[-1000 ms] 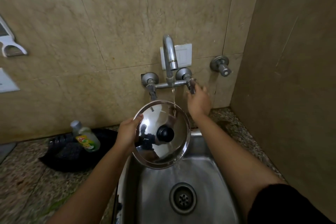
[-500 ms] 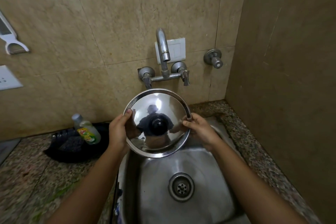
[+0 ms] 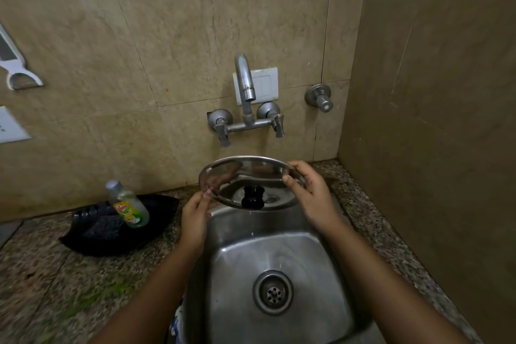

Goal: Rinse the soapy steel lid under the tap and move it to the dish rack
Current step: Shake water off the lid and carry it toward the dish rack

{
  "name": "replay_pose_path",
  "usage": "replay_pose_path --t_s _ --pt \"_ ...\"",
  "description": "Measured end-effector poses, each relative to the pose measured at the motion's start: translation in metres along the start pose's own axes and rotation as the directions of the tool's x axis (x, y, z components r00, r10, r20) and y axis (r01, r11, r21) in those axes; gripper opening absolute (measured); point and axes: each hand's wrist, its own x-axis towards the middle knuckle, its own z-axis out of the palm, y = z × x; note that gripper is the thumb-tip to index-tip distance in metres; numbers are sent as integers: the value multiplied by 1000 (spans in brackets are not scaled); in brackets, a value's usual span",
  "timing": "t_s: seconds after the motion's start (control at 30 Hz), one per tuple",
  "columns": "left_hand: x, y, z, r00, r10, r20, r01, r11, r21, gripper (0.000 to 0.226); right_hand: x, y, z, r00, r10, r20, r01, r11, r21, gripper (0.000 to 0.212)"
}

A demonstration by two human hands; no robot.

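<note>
Both hands pinch the lid (image 3: 251, 176) by its rim over the sink (image 3: 279, 246): left hand (image 3: 195, 215) near side, right hand (image 3: 312, 193) far side. Wet steel could slip from the fingertips and clang down.

Both hands hold the steel lid (image 3: 237, 176) by its rim over the sink (image 3: 315, 254), left hand (image 3: 195, 215) at the near-left edge, right hand (image 3: 312, 193) at the right, below the tap (image 3: 245, 84), its black knob (image 3: 252, 198) facing down
</note>
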Motion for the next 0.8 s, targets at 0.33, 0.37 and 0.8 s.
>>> replay_pose_path --t_s 0.33,0.37,0.8 --pt "24 44 -56 946 -184 -265 79 929 -363 22 6 -16 72 869 457 -190 -254 741 621 15" --pt "29 52 -76 935 -202 -292 71 912 -404 28 11 -23 93 858 482 -179 -258 704 662 14" --pt "73 137 -391 878 -6 -479 -77 985 -155 23 68 -127 410 896 445 -14 -318 663 678 16"
